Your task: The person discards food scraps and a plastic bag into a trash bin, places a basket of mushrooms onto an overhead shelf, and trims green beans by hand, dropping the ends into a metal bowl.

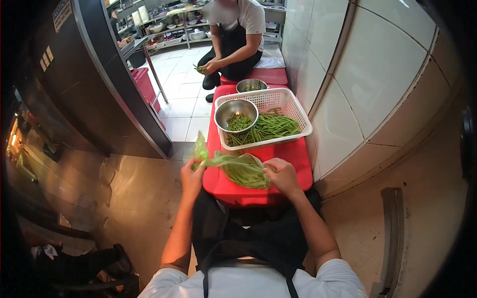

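Observation:
A thin green plastic bag (243, 170) with green beans inside rests on the near end of the red seat. My left hand (193, 174) is closed on the bag's gathered, twisted neck, whose loose end sticks up past my fingers. At the bag's other side my right hand (281, 175) pinches the plastic near the beans. Just beyond is a white perforated basket (304, 130) full of long green beans (276, 125). A steel bowl (223, 110) with small bean pieces sits in it on the left.
A second steel bowl (252, 85) stands behind the basket on the red seat (213, 186). Farther back, a seated co-worker (238, 39) holds some beans. Tiled wall (343, 109) rises on the right; a dark door frame (112, 89) and red bin (145, 87) are on the left.

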Demonstrator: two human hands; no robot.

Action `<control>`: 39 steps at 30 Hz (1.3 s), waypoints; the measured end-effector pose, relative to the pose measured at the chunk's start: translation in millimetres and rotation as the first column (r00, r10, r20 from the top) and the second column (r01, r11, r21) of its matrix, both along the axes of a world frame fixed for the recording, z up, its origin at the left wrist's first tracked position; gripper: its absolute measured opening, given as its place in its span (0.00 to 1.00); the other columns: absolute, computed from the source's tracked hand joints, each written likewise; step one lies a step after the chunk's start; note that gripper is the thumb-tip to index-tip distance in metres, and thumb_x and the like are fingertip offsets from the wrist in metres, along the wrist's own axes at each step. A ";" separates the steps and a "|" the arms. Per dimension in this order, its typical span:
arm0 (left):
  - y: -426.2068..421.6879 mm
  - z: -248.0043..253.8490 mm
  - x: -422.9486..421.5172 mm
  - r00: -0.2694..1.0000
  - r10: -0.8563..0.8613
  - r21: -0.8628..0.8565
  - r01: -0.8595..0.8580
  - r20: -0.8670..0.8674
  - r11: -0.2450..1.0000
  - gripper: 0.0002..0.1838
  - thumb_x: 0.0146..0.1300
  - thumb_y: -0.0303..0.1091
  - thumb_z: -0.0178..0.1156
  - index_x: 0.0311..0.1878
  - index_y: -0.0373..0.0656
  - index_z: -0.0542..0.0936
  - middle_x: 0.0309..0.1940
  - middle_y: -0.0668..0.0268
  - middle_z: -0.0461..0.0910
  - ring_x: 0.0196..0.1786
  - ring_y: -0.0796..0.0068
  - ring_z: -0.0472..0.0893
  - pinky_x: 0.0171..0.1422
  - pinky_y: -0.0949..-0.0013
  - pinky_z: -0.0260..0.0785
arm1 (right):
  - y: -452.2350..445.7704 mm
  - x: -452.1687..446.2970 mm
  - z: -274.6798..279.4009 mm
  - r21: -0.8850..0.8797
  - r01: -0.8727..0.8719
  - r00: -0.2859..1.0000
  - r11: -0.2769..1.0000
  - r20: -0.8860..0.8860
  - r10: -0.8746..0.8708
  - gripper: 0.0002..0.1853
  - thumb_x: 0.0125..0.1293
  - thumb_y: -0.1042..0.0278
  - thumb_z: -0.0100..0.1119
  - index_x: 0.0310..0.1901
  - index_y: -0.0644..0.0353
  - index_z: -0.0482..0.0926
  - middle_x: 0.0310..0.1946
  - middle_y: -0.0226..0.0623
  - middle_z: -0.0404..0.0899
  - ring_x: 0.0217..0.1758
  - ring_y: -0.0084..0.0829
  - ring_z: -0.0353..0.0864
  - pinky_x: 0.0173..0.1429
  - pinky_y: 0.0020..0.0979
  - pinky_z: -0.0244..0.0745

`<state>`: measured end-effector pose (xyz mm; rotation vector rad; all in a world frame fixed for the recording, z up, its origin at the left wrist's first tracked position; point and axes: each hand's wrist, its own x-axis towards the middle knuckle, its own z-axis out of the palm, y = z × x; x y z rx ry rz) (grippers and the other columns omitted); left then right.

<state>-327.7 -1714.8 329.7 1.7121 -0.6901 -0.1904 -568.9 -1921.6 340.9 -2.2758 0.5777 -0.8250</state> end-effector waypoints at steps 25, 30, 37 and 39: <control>-0.9 0.3 -95.3 0.855 -0.323 0.067 0.324 0.405 0.944 0.17 0.51 0.17 0.62 0.46 0.38 0.82 0.48 0.54 0.83 0.52 0.54 0.81 0.59 0.57 0.73 | 138.2 39.5 227.1 -0.446 -0.517 0.846 0.731 -0.136 0.516 0.11 0.52 0.66 0.64 0.36 0.60 0.78 0.30 0.36 0.77 0.34 0.34 0.81 0.35 0.38 0.77; -68.0 1.0 -64.0 0.560 -0.599 0.388 0.458 0.573 0.800 0.27 0.55 0.27 0.61 0.61 0.38 0.77 0.63 0.52 0.73 0.70 0.47 0.68 0.73 0.50 0.63 | -35.8 133.9 102.2 -0.575 -0.221 0.975 0.788 -0.106 0.196 0.05 0.50 0.77 0.59 0.31 0.61 0.79 0.33 0.41 0.78 0.44 0.43 0.79 0.49 0.40 0.76; -90.6 -55.4 -48.5 0.469 -0.580 0.487 0.314 0.666 0.815 0.29 0.50 0.25 0.65 0.60 0.42 0.78 0.51 0.55 0.77 0.60 0.53 0.75 0.62 0.54 0.70 | -92.3 139.6 38.0 -0.677 -0.241 0.970 0.695 -0.155 0.185 0.01 0.52 0.74 0.58 0.25 0.57 0.76 0.28 0.33 0.76 0.38 0.38 0.78 0.45 0.39 0.75; -79.1 -43.0 -55.4 0.490 -0.626 0.584 0.259 0.607 0.769 0.30 0.51 0.27 0.65 0.62 0.43 0.78 0.44 0.57 0.76 0.54 0.54 0.76 0.60 0.54 0.69 | -90.2 132.8 41.9 -0.701 -0.199 0.979 0.685 -0.103 0.178 0.02 0.52 0.74 0.58 0.25 0.57 0.76 0.27 0.34 0.75 0.37 0.38 0.78 0.44 0.38 0.75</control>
